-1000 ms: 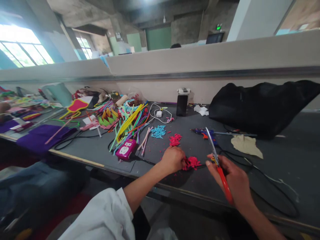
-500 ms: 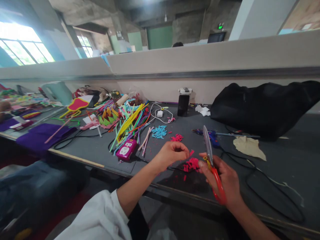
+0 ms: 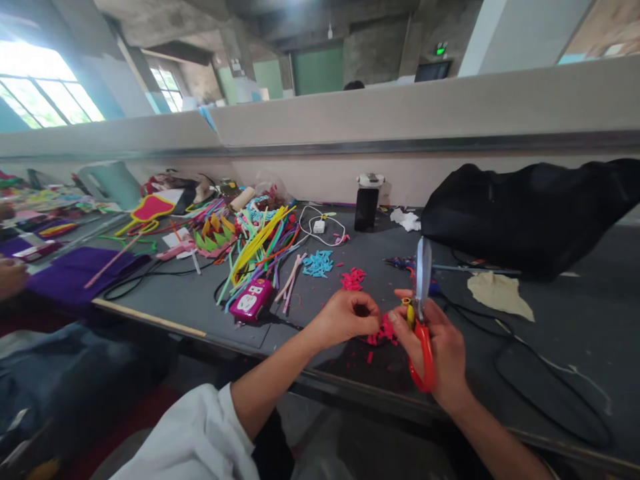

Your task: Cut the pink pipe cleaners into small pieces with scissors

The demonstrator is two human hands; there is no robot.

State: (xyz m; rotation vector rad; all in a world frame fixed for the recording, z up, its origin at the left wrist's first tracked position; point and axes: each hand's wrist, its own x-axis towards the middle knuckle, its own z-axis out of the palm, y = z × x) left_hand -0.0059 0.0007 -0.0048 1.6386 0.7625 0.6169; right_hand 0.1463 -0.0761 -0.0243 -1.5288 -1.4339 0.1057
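Pink power strip: flat on the dark grey surface, left of both hands.
Left hand: fingers curled into a pinch, tips at the pile of small red cut pieces.
Red pile: on the surface, between the hands.
Right hand: clasped round the red-handled steel scissors, blades pointing up.

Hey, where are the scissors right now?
Head view, right of centre: the scissors are in the right hand, blades up, just right of the red scraps and the left hand.
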